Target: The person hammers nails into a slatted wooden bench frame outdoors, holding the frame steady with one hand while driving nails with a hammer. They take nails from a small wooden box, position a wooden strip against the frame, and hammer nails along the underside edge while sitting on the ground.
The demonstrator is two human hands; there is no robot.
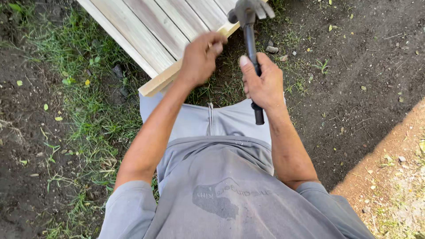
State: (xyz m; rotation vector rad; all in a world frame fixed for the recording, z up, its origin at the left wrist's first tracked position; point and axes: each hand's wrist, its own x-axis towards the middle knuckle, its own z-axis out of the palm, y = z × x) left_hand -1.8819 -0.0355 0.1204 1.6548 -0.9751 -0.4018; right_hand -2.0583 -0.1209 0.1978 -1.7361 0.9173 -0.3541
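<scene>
Clearly, in the head view, the right hand [264,84] is wrapped tight around the dark handle of a claw hammer [249,26], gripping near the lower end, with the butt of the handle poking out below the fist. The hammer's head is raised over the near end of a pale wooden panel [155,31] made of parallel slats, which lies across grass [95,102] and dark soil [354,88]. The left hand [200,57] is pinched narrow at the edge rail of the panel, fingertips closed together right under the hammer's head.

To do this step well, my judgement is that the blow should fall square and short at first, with the pinching fingers kept low and pulled clear once whatever they steady stands alone. A grip this far down the handle gives force, so the first taps call for restraint. The panel rests on uneven ground, so it may bounce; bracing it would help.

Hard to make out: whether a nail sits between the left fingertips, since they cover the spot and the hand is blurred. The hammer's head is blurred too and nearly cut by the top edge. The panel's far end runs out of frame, and the person's grey shirt [221,194] hides the ground directly below.
</scene>
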